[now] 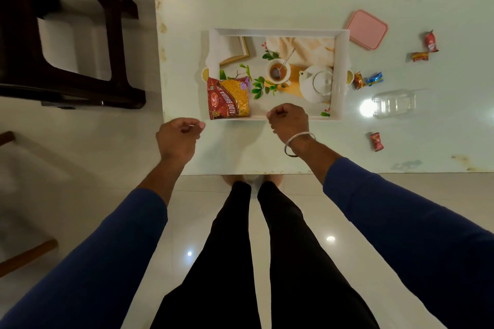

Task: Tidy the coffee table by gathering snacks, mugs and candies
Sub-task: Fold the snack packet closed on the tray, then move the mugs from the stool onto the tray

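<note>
Fingers [196, 125] of both hands curled, holding nothing, w/ right hand [288, 121] at tray [343, 75] edge, left hand [177, 136] beside sev packet [229, 97].

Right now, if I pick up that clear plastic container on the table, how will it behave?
The clear plastic container looks thin-walled and empty, so it is probably very light and may flex if squeezed. Its glossy surface catches the lamp glare, so it could be slippery. On the smooth white table it would likely slide rather than tip when pushed.
</note>
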